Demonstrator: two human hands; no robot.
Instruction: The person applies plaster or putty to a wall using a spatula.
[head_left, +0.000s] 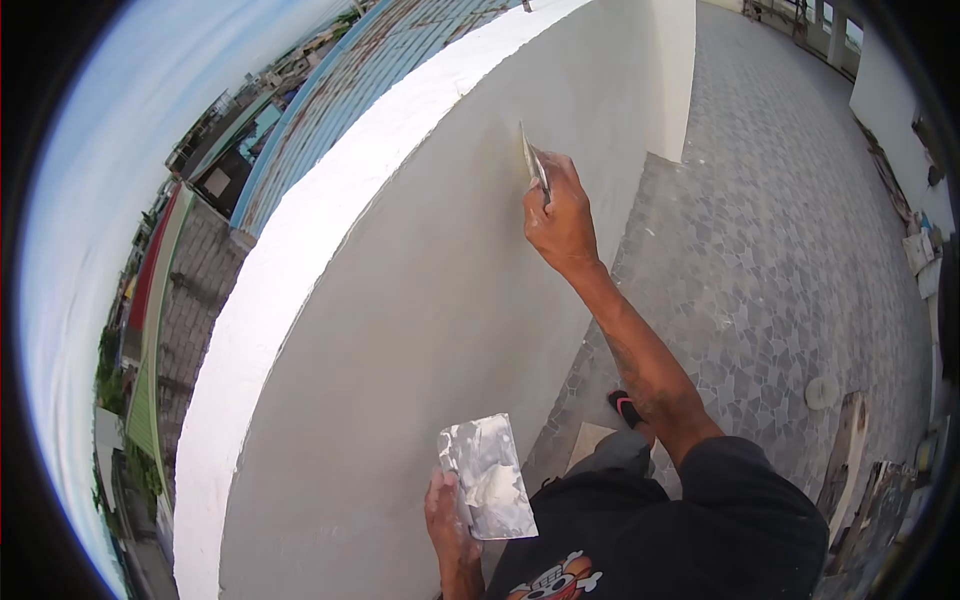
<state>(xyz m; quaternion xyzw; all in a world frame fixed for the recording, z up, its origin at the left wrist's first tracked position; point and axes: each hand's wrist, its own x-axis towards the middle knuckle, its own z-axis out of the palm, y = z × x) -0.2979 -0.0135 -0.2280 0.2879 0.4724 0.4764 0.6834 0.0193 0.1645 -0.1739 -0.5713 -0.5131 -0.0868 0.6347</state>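
While one hand holds a scraper (pixel 533 160) up to a gray wall (pixel 400 270), the other bears a plate (pixel 488 478) of white paste (pixel 496 490)

As the right hand (pixel 562 215) reaches to the upper middle of the frame, its fingers are closed around the scraper, pinching it with the thin blade pointing up toward the top of the frame. Whether the blade touches the wall cannot be told. Near the bottom center, the left hand (pixel 447 515) grips the plate along its left edge, fingers curled against the side; the rest of its grasp is hidden underneath. Paste lies in a thick patch on the plate's lower half, with thinner smears above.

Around both hands spreads the smooth gray wall, bordered on its left by a bright white ledge (pixel 290 230) that curves from the top of the frame to the lower left. A black shirt (pixel 690 530) with a skull print (pixel 553 580) fills the bottom, and a sandal (pixel 626 408) shows just above it. Patterned stone floor (pixel 760 250) covers the right side, where wooden boards (pixel 845 455) lie at lower right. Beyond the ledge, upper left, are a rusty blue roof (pixel 340 110) and cloudy sky (pixel 110 150).
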